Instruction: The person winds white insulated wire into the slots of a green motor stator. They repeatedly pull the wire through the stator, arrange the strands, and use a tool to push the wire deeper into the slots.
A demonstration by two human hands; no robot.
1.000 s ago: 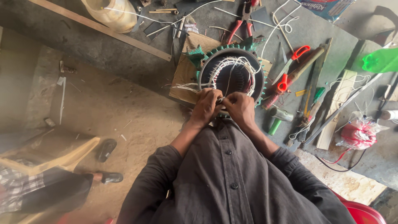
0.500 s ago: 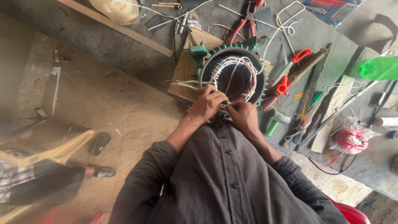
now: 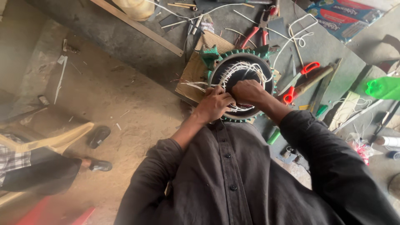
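though the motor ring (image 3: 241, 85) looks heavy and rigid, both hands (image 3: 214, 104) (image 3: 248, 91) pinch its limp white threads (image 3: 239, 71) near the bench's near edge.

Single head view — steeply down, close over the workbench (image 3: 333, 54) and floor (image 3: 125, 96).

shirt: dark grey, buttoned front | sleeves: long, left pushed up

Right of the hands lie red-handled scissors (image 3: 299, 80) and a green bottle (image 3: 384, 87), beyond them red pliers (image 3: 259, 32), and far left a seated person's shoes (image 3: 99, 136).
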